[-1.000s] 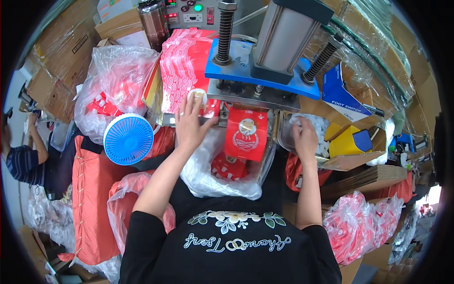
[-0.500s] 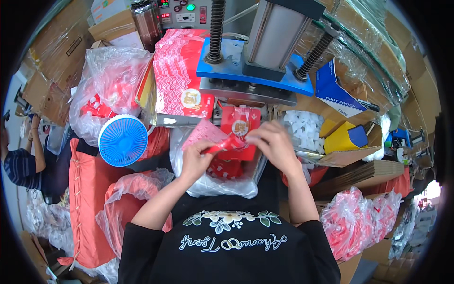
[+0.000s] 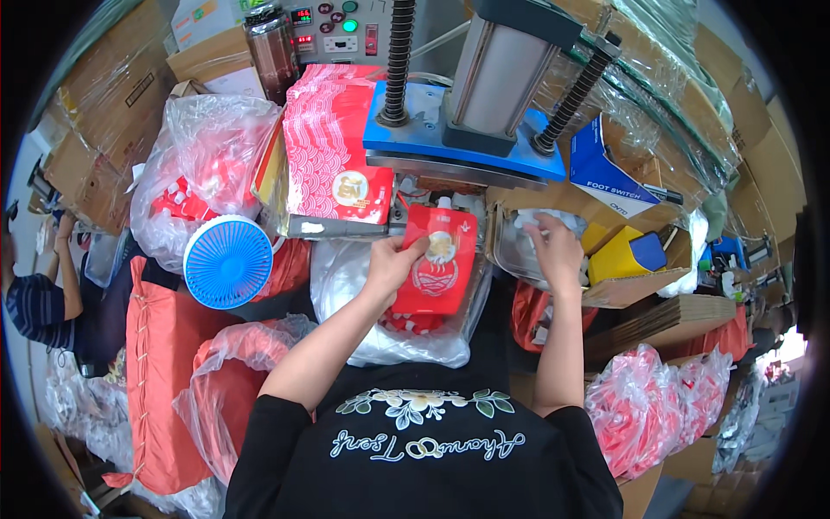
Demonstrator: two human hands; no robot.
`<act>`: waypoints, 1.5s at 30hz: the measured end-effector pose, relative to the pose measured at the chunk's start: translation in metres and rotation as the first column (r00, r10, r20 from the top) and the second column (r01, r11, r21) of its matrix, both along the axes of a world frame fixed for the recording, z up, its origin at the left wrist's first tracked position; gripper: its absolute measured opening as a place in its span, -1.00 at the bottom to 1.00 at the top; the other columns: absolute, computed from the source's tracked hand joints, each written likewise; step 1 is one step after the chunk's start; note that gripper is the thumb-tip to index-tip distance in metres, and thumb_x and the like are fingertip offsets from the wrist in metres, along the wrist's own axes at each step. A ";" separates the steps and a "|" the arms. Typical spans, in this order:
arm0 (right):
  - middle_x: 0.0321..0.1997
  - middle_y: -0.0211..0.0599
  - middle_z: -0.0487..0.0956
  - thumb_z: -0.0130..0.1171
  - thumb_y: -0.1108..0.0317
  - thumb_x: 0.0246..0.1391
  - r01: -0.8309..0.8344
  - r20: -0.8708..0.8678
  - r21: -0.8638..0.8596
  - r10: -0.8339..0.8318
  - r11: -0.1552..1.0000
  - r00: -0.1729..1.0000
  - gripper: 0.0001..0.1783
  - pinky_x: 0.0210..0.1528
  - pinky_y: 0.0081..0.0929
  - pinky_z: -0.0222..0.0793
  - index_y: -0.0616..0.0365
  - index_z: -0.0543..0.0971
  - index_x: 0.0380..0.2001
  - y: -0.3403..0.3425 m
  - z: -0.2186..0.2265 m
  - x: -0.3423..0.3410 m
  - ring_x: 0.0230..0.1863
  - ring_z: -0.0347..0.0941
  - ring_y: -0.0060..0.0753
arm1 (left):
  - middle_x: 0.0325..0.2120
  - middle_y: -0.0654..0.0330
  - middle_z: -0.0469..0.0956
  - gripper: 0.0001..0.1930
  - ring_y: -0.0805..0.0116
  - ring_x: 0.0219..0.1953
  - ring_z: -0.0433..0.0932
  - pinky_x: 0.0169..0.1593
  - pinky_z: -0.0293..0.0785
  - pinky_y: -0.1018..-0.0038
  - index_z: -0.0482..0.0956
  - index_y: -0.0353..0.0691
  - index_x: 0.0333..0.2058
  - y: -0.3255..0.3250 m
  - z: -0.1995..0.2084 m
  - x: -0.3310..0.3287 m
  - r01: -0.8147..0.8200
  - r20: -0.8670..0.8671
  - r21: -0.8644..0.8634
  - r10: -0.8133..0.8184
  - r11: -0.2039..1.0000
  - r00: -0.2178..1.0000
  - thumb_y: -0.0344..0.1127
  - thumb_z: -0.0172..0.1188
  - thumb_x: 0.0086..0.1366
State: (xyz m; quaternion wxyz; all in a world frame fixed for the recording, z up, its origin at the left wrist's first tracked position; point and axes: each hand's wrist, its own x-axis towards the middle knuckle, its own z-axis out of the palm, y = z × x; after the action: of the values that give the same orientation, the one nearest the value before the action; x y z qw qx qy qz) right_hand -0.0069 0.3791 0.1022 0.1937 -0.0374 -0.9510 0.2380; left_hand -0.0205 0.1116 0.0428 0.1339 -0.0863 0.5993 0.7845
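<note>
My left hand point(image 3: 395, 264) is closed on the left edge of a red spout pouch point(image 3: 437, 277) with gold and white printing. A short white spout stands at the pouch's top edge. It hangs upright over a clear plastic bag point(image 3: 350, 324) holding several red pouches, just in front of the press. To the right, my right hand point(image 3: 553, 246) reaches into a clear plastic tub point(image 3: 514, 257) of small white plastic pieces point(image 3: 540, 216). Its fingers look apart, with the tips partly hidden among the pieces.
The press point(image 3: 462, 151), with its blue plate, stands ahead. Left of it lies a stack of red and pink pouches point(image 3: 333, 164), with a blue fan point(image 3: 227, 261) nearer. A cardboard box point(image 3: 635, 285) holds a yellow-and-blue foot switch point(image 3: 627, 255). Another person point(image 3: 43, 285) is at far left.
The pink patterned piece no longer shows at my left hand, which now holds the red pouch. My right hand has moved right from the pouch to the white pieces.
</note>
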 end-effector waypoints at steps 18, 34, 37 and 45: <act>-0.30 -0.27 0.54 0.21 0.42 0.07 -0.064 -0.134 -0.230 0.033 0.971 0.990 -0.74 -0.18 -0.44 0.37 0.16 0.57 -0.14 0.009 -0.024 0.008 -0.33 0.46 -0.39 | -0.27 0.20 0.67 -0.82 0.26 -0.04 0.58 0.25 0.20 0.20 0.70 -0.19 -0.24 -0.114 -0.015 0.001 -0.579 -0.686 -0.709 -0.204 0.401 0.698 -0.42 0.30 0.14; -0.16 -0.34 0.65 0.30 0.35 0.06 -0.293 0.081 -0.833 0.627 0.469 0.775 -0.66 -0.07 -0.46 0.42 0.21 0.59 -0.08 -0.078 0.003 0.017 -0.14 0.53 -0.49 | -0.53 0.23 0.64 -0.75 0.62 -0.50 0.48 -0.40 0.42 0.53 0.66 -0.41 -0.30 -0.030 -0.022 0.041 0.154 -0.273 -0.277 -0.231 0.948 0.934 -0.27 0.26 0.27; -0.16 -0.18 0.65 0.30 0.32 0.07 -0.283 -0.092 -0.251 0.268 0.926 0.959 -0.62 -0.16 -0.41 0.46 0.21 0.56 -0.05 -0.054 -0.001 0.004 -0.21 0.60 -0.37 | -0.52 0.23 0.63 -0.71 0.61 -0.51 0.49 -0.42 0.43 0.53 0.66 -0.44 -0.33 -0.015 -0.012 0.015 0.103 -0.193 -0.288 -0.163 0.952 0.968 -0.24 0.29 0.26; -0.18 -0.10 0.62 0.24 0.19 0.05 -0.048 0.319 0.268 -0.041 0.962 0.947 -0.74 -0.11 -0.16 0.45 0.11 0.65 -0.25 0.019 -0.019 0.029 -0.15 0.55 0.02 | -0.51 0.18 0.63 -0.73 0.51 -0.49 0.57 -0.42 0.46 0.51 0.65 -0.48 -0.34 0.008 -0.010 -0.021 -0.017 0.070 0.199 0.003 0.980 0.998 -0.29 0.32 0.22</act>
State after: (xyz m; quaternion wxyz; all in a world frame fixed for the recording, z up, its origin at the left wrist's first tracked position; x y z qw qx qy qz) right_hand 0.0218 0.3982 0.0833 0.0388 -0.0470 -0.9935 0.0961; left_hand -0.0420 0.1197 0.0328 0.1584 -0.1025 0.5122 0.8379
